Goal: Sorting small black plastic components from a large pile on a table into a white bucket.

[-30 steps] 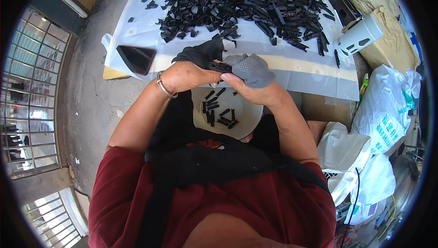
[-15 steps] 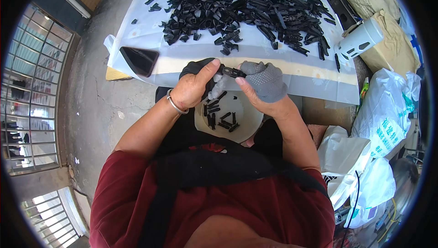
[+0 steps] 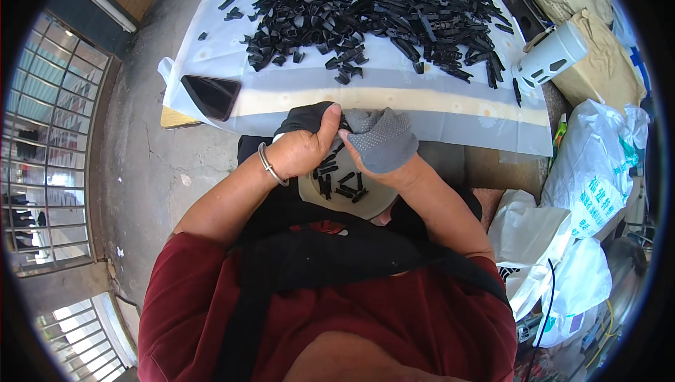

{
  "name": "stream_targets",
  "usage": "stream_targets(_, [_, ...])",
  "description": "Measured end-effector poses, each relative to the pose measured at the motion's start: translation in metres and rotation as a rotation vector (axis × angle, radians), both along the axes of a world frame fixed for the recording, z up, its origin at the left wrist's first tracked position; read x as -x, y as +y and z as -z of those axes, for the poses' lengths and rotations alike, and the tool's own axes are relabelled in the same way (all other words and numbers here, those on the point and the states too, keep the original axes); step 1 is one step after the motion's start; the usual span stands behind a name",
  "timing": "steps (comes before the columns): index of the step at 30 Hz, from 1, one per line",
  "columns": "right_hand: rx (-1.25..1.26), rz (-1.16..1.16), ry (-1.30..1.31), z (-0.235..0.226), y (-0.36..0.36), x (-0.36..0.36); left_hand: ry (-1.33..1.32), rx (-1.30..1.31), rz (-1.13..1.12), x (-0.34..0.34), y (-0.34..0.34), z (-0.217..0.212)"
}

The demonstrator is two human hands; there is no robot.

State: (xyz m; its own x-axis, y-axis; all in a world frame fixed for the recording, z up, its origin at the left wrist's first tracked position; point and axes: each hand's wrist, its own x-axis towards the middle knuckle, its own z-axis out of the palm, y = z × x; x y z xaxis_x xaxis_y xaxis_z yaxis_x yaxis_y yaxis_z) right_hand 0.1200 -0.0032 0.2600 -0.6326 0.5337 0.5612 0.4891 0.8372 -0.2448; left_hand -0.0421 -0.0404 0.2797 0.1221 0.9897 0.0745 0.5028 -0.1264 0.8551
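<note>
My left hand point(image 3: 309, 139), in a dark fingerless glove, is closed with its thumb pointing up. Against it presses my right hand point(image 3: 382, 144), in a grey dotted glove, its fingers curled. Between them they grip a small black plastic part point(image 3: 344, 133), mostly covered by the fingers. The white wad seen earlier under the left fingers is nearly all hidden. Just below the hands, a pale round bowl point(image 3: 376, 201) sits at my lap with several black plastic pieces point(image 3: 325, 184) lying in it.
Beyond my hands stands a table with a white cloth point(image 3: 281, 97), heaped with black plastic parts point(image 3: 373, 23). A dark phone point(image 3: 211, 96) lies at its near left corner. A white perforated cylinder point(image 3: 552, 55) leans at the right edge. White plastic bags point(image 3: 590, 171) crowd the right side.
My hands have drawn together and slightly lower, the right moving left. The black part, plainly visible between them before, is now mostly covered, as is the white wad.
</note>
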Motion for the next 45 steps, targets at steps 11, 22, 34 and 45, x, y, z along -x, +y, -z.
stream_targets(11, [-0.048, 0.174, -0.062, -0.008, 0.088, 0.009, 0.617, -0.392, -0.08, 0.02, 0.022, 0.0])
stream_targets(22, [-0.164, 0.192, -0.14, 0.0, 0.101, 0.007, 0.688, -0.429, -0.162, 0.009, 0.074, 0.034])
stream_targets(34, [0.298, -0.004, 0.221, -0.017, 0.037, -0.007, 0.101, 0.118, -0.267, 0.019, 0.042, 0.019])
stream_targets(45, [-0.112, 0.117, -0.315, -0.014, 0.02, -0.01, -1.175, 0.574, -0.255, -0.016, 0.024, 0.024])
